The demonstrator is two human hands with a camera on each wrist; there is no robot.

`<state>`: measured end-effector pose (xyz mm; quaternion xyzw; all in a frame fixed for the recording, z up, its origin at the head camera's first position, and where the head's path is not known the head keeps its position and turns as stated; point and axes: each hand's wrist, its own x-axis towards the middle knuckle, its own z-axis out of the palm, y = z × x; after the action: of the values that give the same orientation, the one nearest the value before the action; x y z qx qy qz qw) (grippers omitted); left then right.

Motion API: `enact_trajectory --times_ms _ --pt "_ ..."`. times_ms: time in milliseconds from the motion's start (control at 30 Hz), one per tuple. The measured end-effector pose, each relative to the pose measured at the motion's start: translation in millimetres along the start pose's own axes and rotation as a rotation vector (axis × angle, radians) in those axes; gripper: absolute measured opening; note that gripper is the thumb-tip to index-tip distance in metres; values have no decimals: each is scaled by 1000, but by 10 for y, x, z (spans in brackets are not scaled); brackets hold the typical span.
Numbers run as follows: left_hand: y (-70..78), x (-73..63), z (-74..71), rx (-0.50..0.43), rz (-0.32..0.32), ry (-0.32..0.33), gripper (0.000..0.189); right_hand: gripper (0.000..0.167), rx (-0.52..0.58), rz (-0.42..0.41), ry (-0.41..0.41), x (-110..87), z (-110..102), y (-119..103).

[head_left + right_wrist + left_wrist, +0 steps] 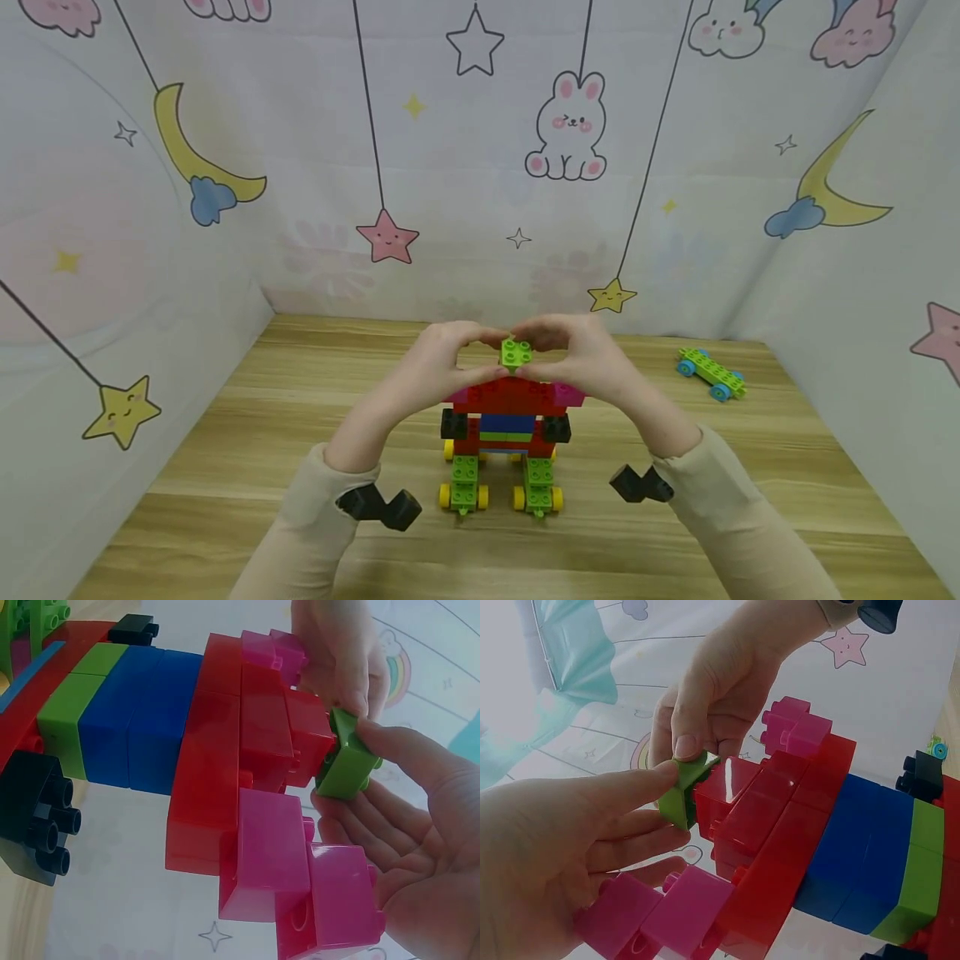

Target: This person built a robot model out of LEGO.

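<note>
A lime green toy brick (515, 354) is pinched from both sides at the top of a tall figure built of blocks. My left hand (442, 360) holds its left side between thumb and fingers, and my right hand (581, 357) its right. In both wrist views the green brick (676, 801) tilts on the small red brick (310, 735), a gap showing along one edge. Below come wide red bricks (510, 398), pink bricks (271, 855) as side pieces, blue bricks (507, 424) and black bricks (557, 428). The figure stands on green wheeled bases (538, 473) with yellow wheels.
On the wooden table (300, 400), a green wheeled base (711, 372) with blue wheels lies at the back right. A printed cloth (465, 167) hangs behind and at both sides. Black wrist cameras (381, 505) are worn below the sleeves' cuffs.
</note>
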<state>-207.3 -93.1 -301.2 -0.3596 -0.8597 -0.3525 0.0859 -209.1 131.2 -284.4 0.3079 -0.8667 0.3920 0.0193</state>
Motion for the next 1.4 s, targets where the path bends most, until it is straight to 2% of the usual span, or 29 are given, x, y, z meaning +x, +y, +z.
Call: enact_trajectory --times_ms 467,700,967,1400 --pt "-16 -11 10 23 -1 -26 37 37 -38 -16 -31 -42 -17 11" --pt "-14 -11 12 30 -9 -30 37 33 -66 6 -46 -43 -20 31" --pt "-8 0 14 53 -3 -35 36 32 -19 26 -65 -49 -21 34" --pt "-43 17 11 31 5 -53 35 33 -4 50 -80 -46 -31 33"
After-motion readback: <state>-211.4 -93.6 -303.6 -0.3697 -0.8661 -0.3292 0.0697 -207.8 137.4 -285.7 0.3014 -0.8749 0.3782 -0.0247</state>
